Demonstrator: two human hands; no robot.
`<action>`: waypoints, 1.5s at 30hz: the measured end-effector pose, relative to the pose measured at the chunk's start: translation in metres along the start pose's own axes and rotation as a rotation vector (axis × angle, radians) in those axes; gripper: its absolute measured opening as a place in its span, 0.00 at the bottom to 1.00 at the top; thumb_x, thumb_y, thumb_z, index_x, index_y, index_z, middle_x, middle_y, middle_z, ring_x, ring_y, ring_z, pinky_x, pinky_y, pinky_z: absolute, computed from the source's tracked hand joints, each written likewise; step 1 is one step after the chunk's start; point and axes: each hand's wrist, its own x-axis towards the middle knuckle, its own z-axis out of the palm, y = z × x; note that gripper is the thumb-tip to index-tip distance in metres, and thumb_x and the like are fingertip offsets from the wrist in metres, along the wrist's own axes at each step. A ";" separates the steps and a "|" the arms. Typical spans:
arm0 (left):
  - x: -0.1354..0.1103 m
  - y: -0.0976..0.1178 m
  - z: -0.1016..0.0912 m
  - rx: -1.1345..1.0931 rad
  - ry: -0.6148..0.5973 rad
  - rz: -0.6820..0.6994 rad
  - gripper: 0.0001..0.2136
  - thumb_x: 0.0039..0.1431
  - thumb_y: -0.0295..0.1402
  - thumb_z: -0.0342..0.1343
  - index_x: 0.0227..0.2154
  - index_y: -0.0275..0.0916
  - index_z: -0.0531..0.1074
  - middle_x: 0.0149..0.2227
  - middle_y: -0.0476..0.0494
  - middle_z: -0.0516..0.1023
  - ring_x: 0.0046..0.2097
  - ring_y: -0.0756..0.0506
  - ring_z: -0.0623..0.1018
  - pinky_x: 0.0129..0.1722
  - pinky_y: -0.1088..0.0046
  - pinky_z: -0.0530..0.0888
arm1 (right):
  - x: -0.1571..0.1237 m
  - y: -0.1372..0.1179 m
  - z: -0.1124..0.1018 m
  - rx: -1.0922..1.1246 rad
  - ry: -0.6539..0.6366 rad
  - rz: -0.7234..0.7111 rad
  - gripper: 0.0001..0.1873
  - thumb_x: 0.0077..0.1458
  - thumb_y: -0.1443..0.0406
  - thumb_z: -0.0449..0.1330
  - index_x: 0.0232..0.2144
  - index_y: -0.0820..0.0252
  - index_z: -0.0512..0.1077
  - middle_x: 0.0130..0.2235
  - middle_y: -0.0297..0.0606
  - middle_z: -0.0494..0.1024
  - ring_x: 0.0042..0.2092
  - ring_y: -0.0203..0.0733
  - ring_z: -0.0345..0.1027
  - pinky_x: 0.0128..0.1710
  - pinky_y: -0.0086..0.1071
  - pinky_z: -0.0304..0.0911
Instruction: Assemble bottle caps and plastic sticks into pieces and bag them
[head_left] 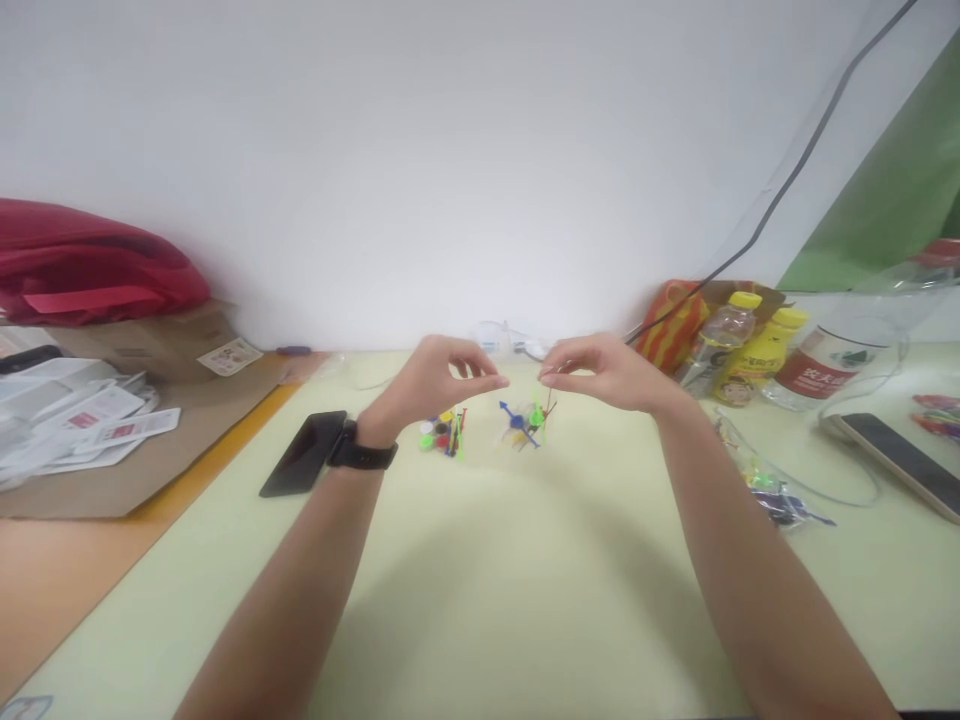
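Observation:
My left hand [442, 378] is raised over the table, thumb and fingers pinched together; anything between the tips is too small to make out. Facing it, my right hand [600, 372] has its thumb and finger closed at the top of a thin red plastic stick [549, 402], which points downward. Below and between the hands lie a blue plastic arrow [517, 421] and a bright green piece [536, 418], with other thin pieces among them. Under my left hand is a small group of coloured pieces [444, 434], some round and some stick-shaped.
A black phone [304, 455] lies by my left wrist. At right are bottles [757, 355], another phone [904, 460], a cable and bagged coloured pieces [784, 503]. Cardboard [217, 430], white packets [97, 420] and a red bag [97, 265] occupy the left.

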 end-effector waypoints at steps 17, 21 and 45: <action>-0.011 -0.004 0.000 -0.486 0.409 0.037 0.28 0.63 0.47 0.63 0.63 0.45 0.66 0.45 0.40 0.81 0.41 0.46 0.79 0.39 0.70 0.76 | -0.023 -0.036 0.004 -0.198 0.137 -0.144 0.07 0.61 0.62 0.65 0.31 0.56 0.80 0.35 0.38 0.83 0.37 0.43 0.76 0.40 0.35 0.70; -0.040 -0.036 0.041 -0.641 0.274 -0.139 0.26 0.68 0.51 0.54 0.62 0.40 0.67 0.52 0.34 0.79 0.48 0.42 0.78 0.45 0.67 0.75 | -0.036 -0.029 0.018 -0.182 0.105 -0.155 0.05 0.61 0.66 0.64 0.32 0.56 0.78 0.35 0.37 0.83 0.37 0.42 0.76 0.42 0.35 0.69; -0.087 -0.035 0.105 -0.897 -0.017 -0.180 0.29 0.68 0.56 0.50 0.62 0.42 0.70 0.60 0.33 0.74 0.60 0.33 0.73 0.59 0.53 0.68 | -0.063 -0.025 0.038 -0.117 0.168 -0.133 0.07 0.63 0.64 0.63 0.32 0.55 0.77 0.35 0.38 0.82 0.37 0.43 0.75 0.41 0.38 0.69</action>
